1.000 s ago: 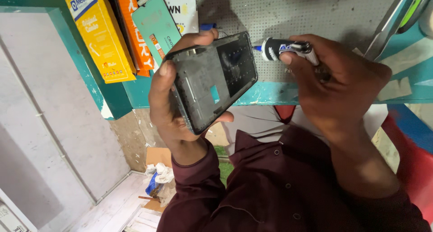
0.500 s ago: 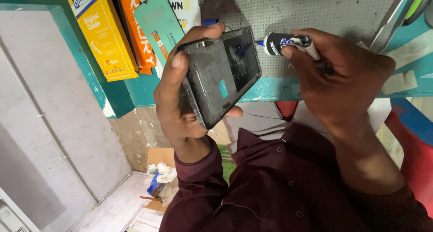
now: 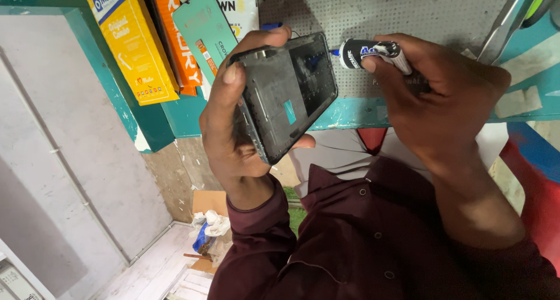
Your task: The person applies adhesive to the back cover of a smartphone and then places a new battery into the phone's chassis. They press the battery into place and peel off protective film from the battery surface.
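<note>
Head view. The left hand (image 3: 233, 136) is wrapped around a dark phone body (image 3: 289, 93) with its screen removed, the open inner face turned toward the camera. The thumb lies along the near long edge, its nail showing near the top corner; the other fingers (image 3: 265, 40) curl over the far top edge, and one fingertip shows under the lower corner. The grip is fully closed on the frame. The phone body is tilted, raised in front of the grey perforated mat (image 3: 408, 14) on the teal worktop (image 3: 361, 110).

The right hand (image 3: 434, 96) is closed round a small black-and-white tube (image 3: 373, 50), pinched between thumb and forefinger with the remaining fingers folded beneath. The tube lies roughly level, its blue nozzle pointing left and sitting at the right-hand edge of the phone body, at or just off the frame; actual contact cannot be confirmed.

Surroundings: a yellow box (image 3: 131, 40) and an orange box (image 3: 178, 37) stand against the teal shelf, upper left, with a green-backed screen panel (image 3: 204, 31) leaning just beside them, behind the left-hand fingers. Metal tweezers (image 3: 504, 23) lie at upper right. A dark red sleeve (image 3: 361, 241) covers both forearms. Cardboard and crumpled rags (image 3: 210, 224) lie on the floor below.
</note>
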